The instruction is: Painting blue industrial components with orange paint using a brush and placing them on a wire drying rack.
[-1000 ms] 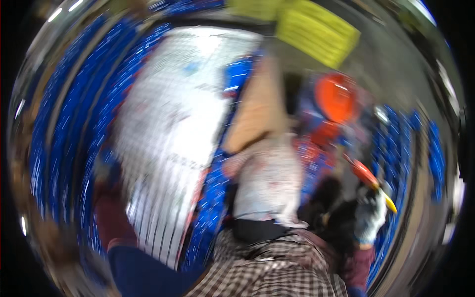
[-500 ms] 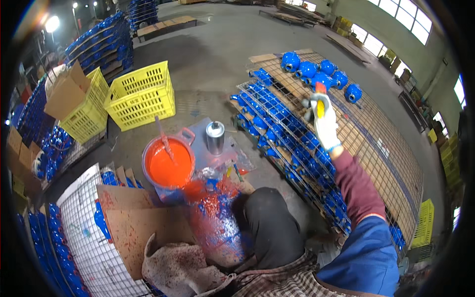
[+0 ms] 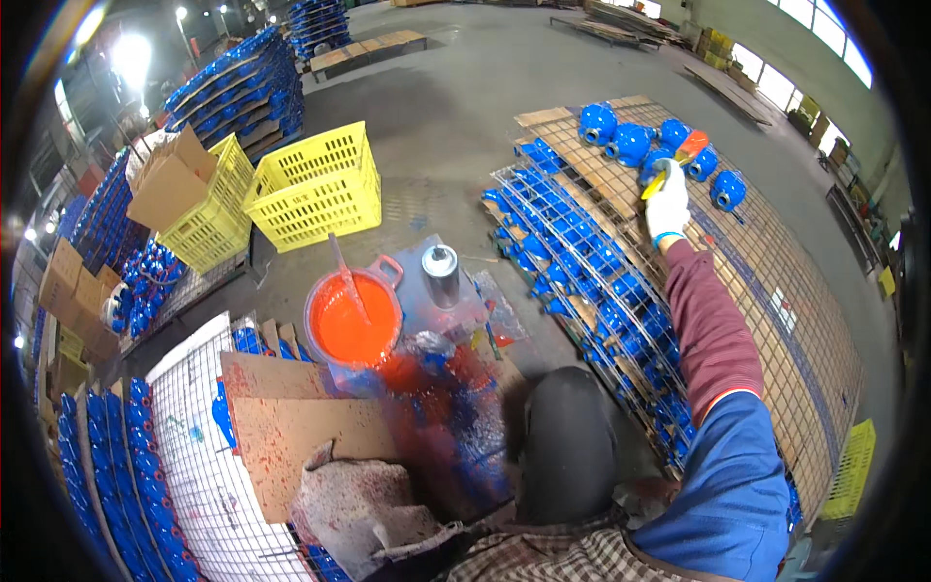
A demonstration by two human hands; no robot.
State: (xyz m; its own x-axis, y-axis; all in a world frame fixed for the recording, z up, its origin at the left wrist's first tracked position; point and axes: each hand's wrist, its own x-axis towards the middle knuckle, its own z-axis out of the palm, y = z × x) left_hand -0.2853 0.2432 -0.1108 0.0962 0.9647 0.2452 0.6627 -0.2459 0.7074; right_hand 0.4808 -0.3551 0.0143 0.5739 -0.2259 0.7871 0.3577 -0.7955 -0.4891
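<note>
Blue parts: about six of them sit together near the far end of the wire mesh, which lies over a brown board; the brush head is just beside or over the nearest ones, and I cannot tell if it touches.
Already done: the parts have a full blue coat, as far as their visible sides show; in the left stack, small red spots appear along the edge, so I judge that some red work is finished there.
Left to do: on the parts near the hand I see no clear red mark, so in my judgement the red work on this group is at an early point; their hidden sides I cannot check.
Look of the parts: glossy, strong blue, with round bodies and short necks; some show a dark round mouth.
Right hand: in a white glove, fingers closed around the yellow handle of a brush with an orange-red head.
Left hand: I cannot find it in the picture, so its state I cannot tell.
Red paint: plenty remains in the bucket, where a stick stands tilted; a metal can is beside it.
</note>
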